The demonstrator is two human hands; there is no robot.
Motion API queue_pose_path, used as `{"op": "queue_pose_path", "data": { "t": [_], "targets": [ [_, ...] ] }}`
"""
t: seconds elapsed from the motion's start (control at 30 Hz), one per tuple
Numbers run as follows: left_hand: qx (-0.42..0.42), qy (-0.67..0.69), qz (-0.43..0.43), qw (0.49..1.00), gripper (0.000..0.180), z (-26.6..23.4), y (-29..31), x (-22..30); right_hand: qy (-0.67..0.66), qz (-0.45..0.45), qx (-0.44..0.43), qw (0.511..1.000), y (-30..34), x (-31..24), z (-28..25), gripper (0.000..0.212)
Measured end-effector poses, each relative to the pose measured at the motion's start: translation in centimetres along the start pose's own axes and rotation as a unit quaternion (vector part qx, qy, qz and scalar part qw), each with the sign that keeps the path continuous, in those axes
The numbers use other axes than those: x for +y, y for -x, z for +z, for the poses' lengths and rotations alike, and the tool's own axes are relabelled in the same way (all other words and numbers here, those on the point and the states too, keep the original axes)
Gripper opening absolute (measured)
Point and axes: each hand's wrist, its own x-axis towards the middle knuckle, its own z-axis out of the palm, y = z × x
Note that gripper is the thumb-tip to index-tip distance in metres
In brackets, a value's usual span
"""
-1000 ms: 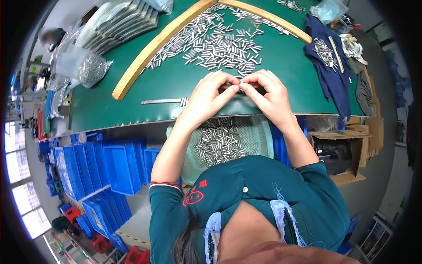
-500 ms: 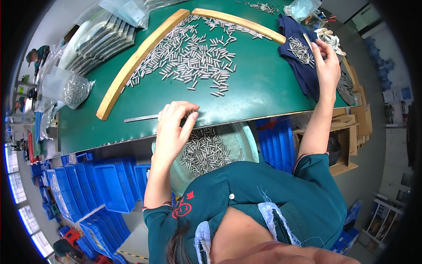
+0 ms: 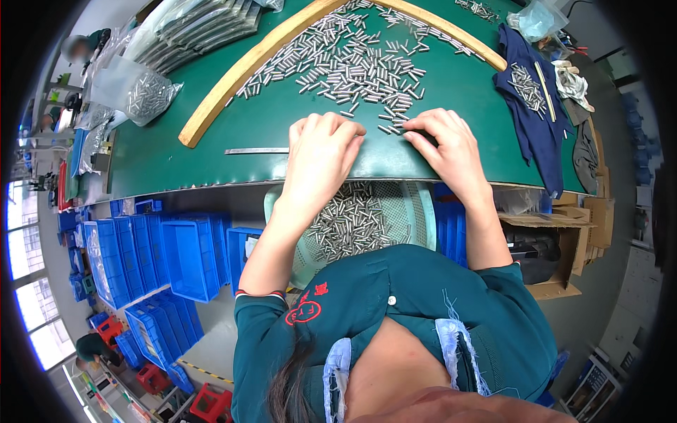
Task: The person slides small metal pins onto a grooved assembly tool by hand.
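Note:
Small metal pins lie in a broad heap on the green table, between two wooden strips that meet at the far side. At the heap's near edge, the thumb and forefinger of my right hand come together at a metal pin. My left hand is over the table's near edge with its fingers curled in; what they hold is hidden. Beside it lies a flat metal strip. Below the edge, a pale green perforated basket holds many more pins.
The left wooden strip and the right wooden strip border the heap. At right, a navy cloth carries pins and a thin stick. A bag of pins stands left. Blue bins and a cardboard box are below.
My right hand has left the pins and the stick on the navy cloth and come left to the heap's near edge. My left hand has moved forward, nearer the heap. The view has shifted.

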Motion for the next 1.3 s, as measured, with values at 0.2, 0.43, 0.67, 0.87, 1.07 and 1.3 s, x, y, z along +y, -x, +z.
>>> {"op": "queue_pose_path", "data": {
  "t": [0.2, 0.43, 0.67, 0.87, 1.07, 1.3],
  "targets": [
    [-0.017, -0.039, 0.019, 0.999, 0.021, 1.8, -2.0, 0.8, 0.043, -0.013, 0.003, 0.999, -0.1, -0.6, 1.2, 0.009],
    [-0.038, -0.05, 0.044, 0.997, 0.021, 3.0, -2.9, 0.5, 0.072, 0.021, -0.026, 0.997, 0.9, -0.8, 0.3, 0.008],
    [-0.063, -0.032, 0.089, 0.994, 0.014, 1.8, -1.4, 0.5, 0.045, 0.031, -0.03, 0.998, 0.8, -1.1, 0.4, 0.008],
    [-0.044, -0.044, 0.028, 0.998, 0.011, 0.6, -0.4, 0.9, -0.026, 0.035, -0.025, 0.999, 0.4, -1.4, 1.0, 0.014],
    [-0.041, -0.059, 0.016, 0.997, 0.013, 0.6, 0.2, 1.2, 0.036, -0.018, -0.07, 0.997, 0.2, -2.1, 1.5, 0.025],
    [-0.032, -0.06, 0.01, 0.998, 0.014, 0.5, 0.6, 1.0, 0.006, 0.025, -0.073, 0.997, 0.7, -2.2, 0.1, 0.025]
  ]
}}
